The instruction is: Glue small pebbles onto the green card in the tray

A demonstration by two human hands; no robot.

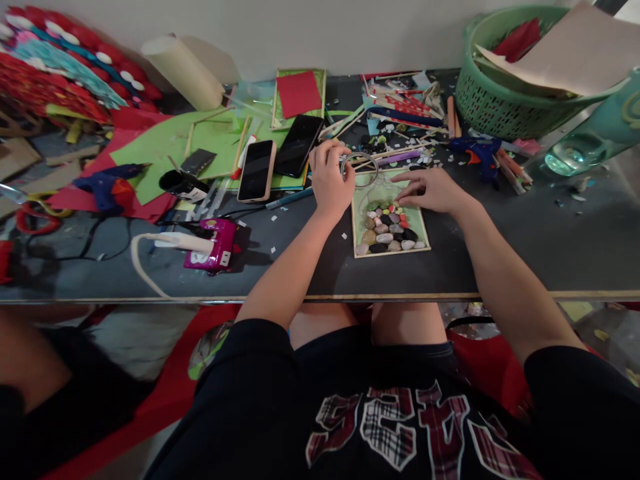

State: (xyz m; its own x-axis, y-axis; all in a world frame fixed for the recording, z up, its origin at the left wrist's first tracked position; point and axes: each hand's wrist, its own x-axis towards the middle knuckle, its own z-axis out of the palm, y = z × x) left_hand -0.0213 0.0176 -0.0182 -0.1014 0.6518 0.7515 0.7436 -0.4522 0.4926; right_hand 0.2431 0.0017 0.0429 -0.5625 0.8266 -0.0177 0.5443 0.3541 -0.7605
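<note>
Nearest, below the framed panel, is the person's dark shirt (pixel 370 363) with plaid characters across it. Beyond it runs the edge of the dark table (pixel 280 277), with the framed panel (pixel 393 254) lying flat just inside. Pebbles (pixel 384 238) in grey, black, white and tan fill the panel's near half, with smaller red and yellow pieces among them toward the middle.

Well to the left of the panel, a magenta adapter (pixel 220 243) has a white plug in it. The right hand (pixel 433 190) is over the panel's right side, fingers and thumb drawn close above the smaller pieces; whether it pinches anything I cannot tell. The left hand (pixel 330 177) is curled at the panel's far left corner, grasping a clear ring (pixel 377 171) between thumb and fingers.

Left of the panel, past the left hand, lie 2 phones, the pale-edged phone (pixel 257 171) and the black phone (pixel 299 145). 2 blue glue guns lie apart: the left glue gun (pixel 105 187) far left of the panel, the right glue gun (pixel 479 153) beyond its right corner. Farther right of the panel are a clear bottle (pixel 595 133) and a green basket (pixel 477 103); far to its left a pale roll (pixel 183 70) leans by the wall.
</note>
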